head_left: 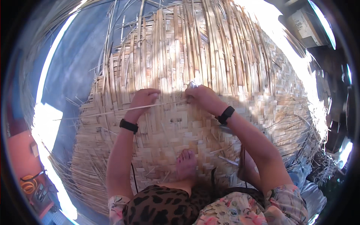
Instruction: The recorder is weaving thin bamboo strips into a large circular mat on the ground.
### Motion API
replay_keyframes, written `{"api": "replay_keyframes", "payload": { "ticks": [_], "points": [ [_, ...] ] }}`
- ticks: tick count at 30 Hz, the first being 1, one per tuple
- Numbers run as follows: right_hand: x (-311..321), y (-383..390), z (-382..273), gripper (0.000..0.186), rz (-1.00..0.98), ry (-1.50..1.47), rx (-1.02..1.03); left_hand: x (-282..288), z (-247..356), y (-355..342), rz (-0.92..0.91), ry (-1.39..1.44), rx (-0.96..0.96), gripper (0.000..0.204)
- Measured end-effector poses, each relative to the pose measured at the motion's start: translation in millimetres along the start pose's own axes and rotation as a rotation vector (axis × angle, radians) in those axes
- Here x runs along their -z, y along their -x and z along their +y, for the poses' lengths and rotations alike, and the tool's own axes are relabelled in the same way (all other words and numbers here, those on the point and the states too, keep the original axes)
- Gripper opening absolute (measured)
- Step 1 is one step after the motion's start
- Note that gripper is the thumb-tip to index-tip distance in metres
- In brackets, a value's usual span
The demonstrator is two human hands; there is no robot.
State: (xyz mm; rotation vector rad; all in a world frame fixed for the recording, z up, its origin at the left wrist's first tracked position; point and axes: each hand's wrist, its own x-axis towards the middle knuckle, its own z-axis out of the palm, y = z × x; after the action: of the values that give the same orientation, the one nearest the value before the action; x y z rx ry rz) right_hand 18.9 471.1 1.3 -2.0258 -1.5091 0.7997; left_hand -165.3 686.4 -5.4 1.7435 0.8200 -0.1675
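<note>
A thin pale bamboo strip [108, 111] stretches from the left across my left wrist to my right hand [205, 98]. My right fingers are closed on its end. Beside those fingertips is a small shiny whitish thing [193, 84], too bright to name. To the left, my left hand [144, 99] hovers over the woven mat [168, 138] with fingers curled and thumb near the index finger. Whatever it may hold is hidden. Both hands are near the line where the tight weave meets long loose slats [210, 48].
My bare foot [186, 163] rests on the mat. Grey ground [80, 56] lies to the left, near a red surface with an orange coiled cord [29, 184]. Dry scraps [318, 161] and crumpled plastic [313, 195] pile up at right; a carton [305, 26] stands far right.
</note>
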Motion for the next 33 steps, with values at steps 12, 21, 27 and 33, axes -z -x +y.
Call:
{"api": "replay_keyframes", "payload": {
  "ticks": [12, 21, 27, 33],
  "points": [
    [-16, 37, 0, 0.013, 0.441, -0.236, -0.060, -40, 54, -23, -0.044, 1.425, 0.112, 0.062],
    [-20, 34, 1, 0.016, 0.531, -0.418, -0.178, -30, 29, -47, -0.334, 0.407, 0.094, 0.035],
    [-22, 3, -1, 0.012, 0.426, -0.244, -0.305, -29, 33, -51, -0.450, 0.499, -0.049, 0.041],
    [-18, -12, 20, 0.020, 0.183, 0.005, -0.106, -30, 14, -8, -0.324, 0.693, -0.109, 0.049]
  ]
}}
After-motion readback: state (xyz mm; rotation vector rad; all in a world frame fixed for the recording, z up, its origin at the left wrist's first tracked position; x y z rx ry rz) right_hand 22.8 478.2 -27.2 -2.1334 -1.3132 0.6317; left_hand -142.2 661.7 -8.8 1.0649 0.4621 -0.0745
